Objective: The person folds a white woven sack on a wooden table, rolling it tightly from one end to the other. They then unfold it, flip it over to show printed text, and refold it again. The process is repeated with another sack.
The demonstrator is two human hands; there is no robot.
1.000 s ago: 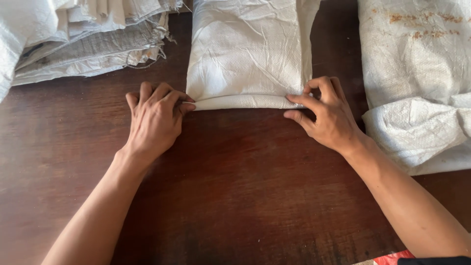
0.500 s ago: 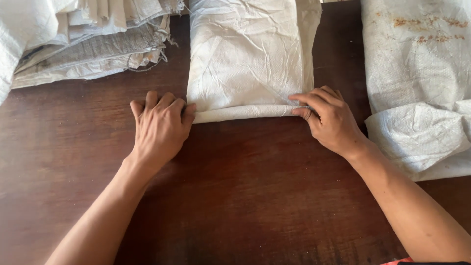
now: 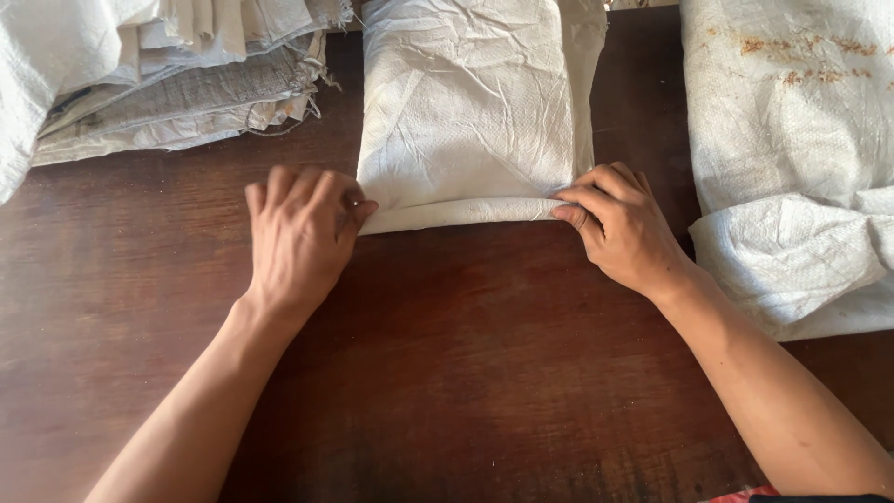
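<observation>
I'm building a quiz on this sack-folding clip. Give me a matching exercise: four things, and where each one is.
1. left hand
2. right hand
3. stack of folded sacks
4. rust-stained sack

A. far right of the table
B. far left corner
C. right end of the rolled sack edge
D. left end of the rolled sack edge

Pairs: 1-D, 2-C, 3-B, 4-A

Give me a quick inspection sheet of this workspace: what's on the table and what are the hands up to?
Surface: dark brown wooden table, worn.
Job's things: folded white woven sack, near edge rolled.
Clutter: pile of folded sacks far left; stained sack at right.
Grippers: left hand and right hand pinch the roll's two ends.
Cables: nothing seen.
Surroundings: nothing seen beyond the table.
</observation>
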